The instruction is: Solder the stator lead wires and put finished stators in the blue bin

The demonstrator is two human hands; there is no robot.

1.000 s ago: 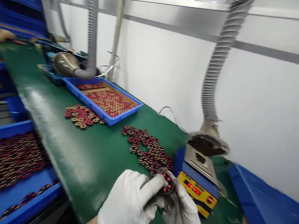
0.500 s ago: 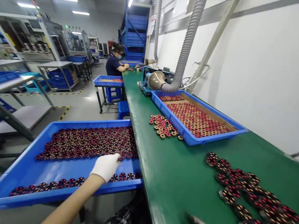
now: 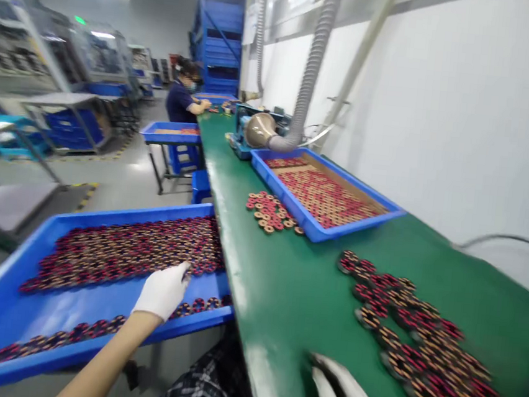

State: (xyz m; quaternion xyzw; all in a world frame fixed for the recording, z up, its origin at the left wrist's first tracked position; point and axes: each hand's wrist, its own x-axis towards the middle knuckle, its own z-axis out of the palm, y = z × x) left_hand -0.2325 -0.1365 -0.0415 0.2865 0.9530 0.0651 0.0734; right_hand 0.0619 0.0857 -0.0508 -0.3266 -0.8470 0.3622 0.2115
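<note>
My left hand (image 3: pixel 164 290), in a white glove, reaches over a blue tray (image 3: pixel 74 306) left of the bench. Its fingers are pinched round what looks like a small dark ring-shaped part (image 3: pixel 187 273), mostly hidden, by the front edge of the packed ring-shaped parts (image 3: pixel 133 245). These are dark with red and tan segments. Another row of them (image 3: pixel 78 331) lines the tray's near side. My right hand (image 3: pixel 344 390), also gloved and blurred, is low over the green bench. Its thumb and fingers are apart, with nothing visible between them. Right of it lies a pile of dark ring-shaped parts (image 3: pixel 424 339).
On the green bench (image 3: pixel 278 293), a blue tray (image 3: pixel 320 232) holds red and tan rings, with loose rings (image 3: pixel 270 211) beside it. Behind stand a teal machine (image 3: pixel 240 137) and a grey extraction hose (image 3: pixel 310 72). A co-worker (image 3: pixel 183 94) sits at the far end.
The view has swung right, so the bench and trays appear further left. My left hand stays at the front edge of the packed rings. More of my right hand shows.
</note>
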